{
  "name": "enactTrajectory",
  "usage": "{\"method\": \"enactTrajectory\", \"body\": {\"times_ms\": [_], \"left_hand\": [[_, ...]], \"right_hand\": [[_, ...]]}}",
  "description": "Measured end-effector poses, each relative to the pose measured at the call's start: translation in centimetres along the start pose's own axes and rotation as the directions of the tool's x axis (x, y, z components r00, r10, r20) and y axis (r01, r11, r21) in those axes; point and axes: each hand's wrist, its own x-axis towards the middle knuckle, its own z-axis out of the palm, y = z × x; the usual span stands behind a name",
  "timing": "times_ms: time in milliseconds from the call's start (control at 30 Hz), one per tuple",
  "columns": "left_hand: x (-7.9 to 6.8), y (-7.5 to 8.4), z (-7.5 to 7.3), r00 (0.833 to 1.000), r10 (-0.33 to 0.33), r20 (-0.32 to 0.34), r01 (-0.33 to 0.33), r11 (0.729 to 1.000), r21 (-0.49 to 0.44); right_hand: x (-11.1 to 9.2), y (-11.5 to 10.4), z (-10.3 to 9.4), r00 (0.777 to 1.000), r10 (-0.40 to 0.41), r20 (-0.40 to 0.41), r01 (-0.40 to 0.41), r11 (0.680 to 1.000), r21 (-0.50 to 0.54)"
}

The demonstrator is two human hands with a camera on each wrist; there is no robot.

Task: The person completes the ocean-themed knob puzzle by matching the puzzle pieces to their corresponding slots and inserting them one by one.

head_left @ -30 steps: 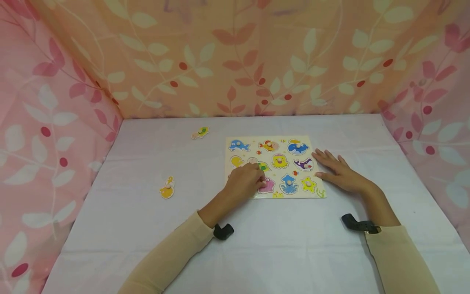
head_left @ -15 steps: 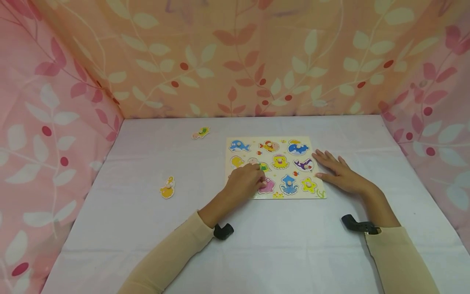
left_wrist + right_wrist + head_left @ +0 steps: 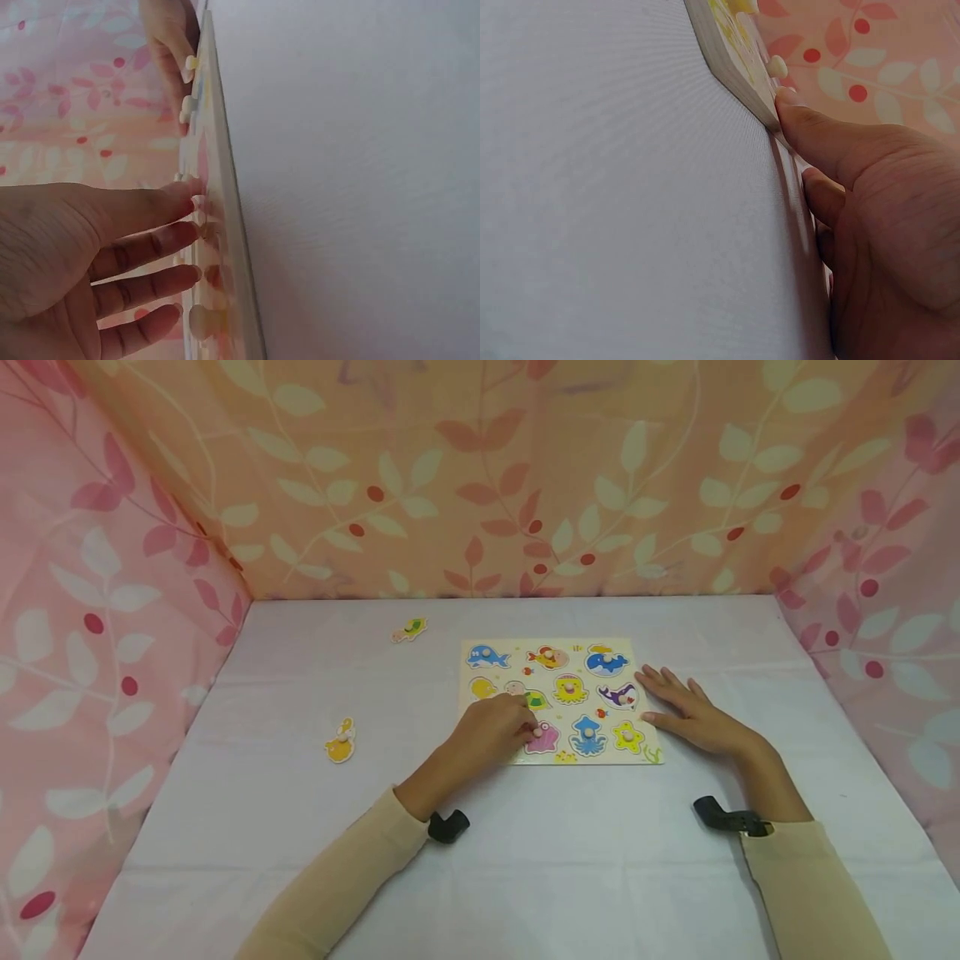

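A cream puzzle board (image 3: 573, 716) with sea-animal pieces lies on the white table. My left hand (image 3: 491, 727) reaches over its lower left part, beside a pink knobbed piece (image 3: 542, 739). In the left wrist view, the thumb and spread fingers (image 3: 150, 289) extend to the board face among the knobs (image 3: 204, 321); I see no piece lifted. The left hand hides the board's lower left corner. My right hand (image 3: 693, 718) lies flat with fingers spread at the board's right edge, and in the right wrist view its thumb (image 3: 802, 124) touches that edge.
Off the board, a yellow-orange knobbed piece (image 3: 341, 741) lies on the left of the table (image 3: 585, 860). A green turtle piece (image 3: 409, 630) lies farther back, left of the board. Flowered cloth walls (image 3: 480, 477) enclose the back and sides.
My left hand has drawn slightly left, uncovering more of the pink piece and its knob. The right hand stays at the board's edge, and the loose pieces lie where they were.
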Motion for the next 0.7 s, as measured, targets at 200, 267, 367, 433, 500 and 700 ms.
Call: {"method": "enactTrajectory", "body": {"times_ms": [200, 267, 367, 433, 500, 700], "left_hand": [[-1.0, -0.6, -1.6, 0.998, -0.026, 0.056, 0.028, 0.999, -0.042], [-1.5, -0.9, -2.4, 0.997, -0.037, 0.068, 0.04, 0.998, -0.048], [-2.6, -1.7, -3.9, 0.998, -0.034, 0.052, 0.036, 0.998, -0.044], [-3.5, -2.4, -5.0, 0.999, -0.044, 0.027, 0.045, 0.998, -0.045], [-4.6, -3.2, -6.1, 0.998, -0.059, -0.005, 0.058, 0.997, -0.053], [-8.1, -5.6, -8.5, 0.986, -0.142, -0.086, 0.137, 0.989, -0.052]], "right_hand": [[0.4, 0.0, 0.0, 1.0, -0.002, 0.007, 0.002, 1.0, -0.008], [0.2, -0.1, -0.1, 1.0, -0.001, 0.009, 0.001, 1.0, -0.011], [0.0, -0.2, -0.3, 1.0, -0.005, 0.015, 0.005, 1.0, -0.013], [-0.1, -0.1, -0.3, 1.0, -0.01, 0.013, 0.01, 1.0, -0.007], [-0.2, -0.1, -0.2, 1.0, -0.014, 0.009, 0.014, 1.0, -0.003], [-0.2, -0.2, 0.0, 1.0, -0.015, 0.0, 0.015, 1.0, -0.007]]}}
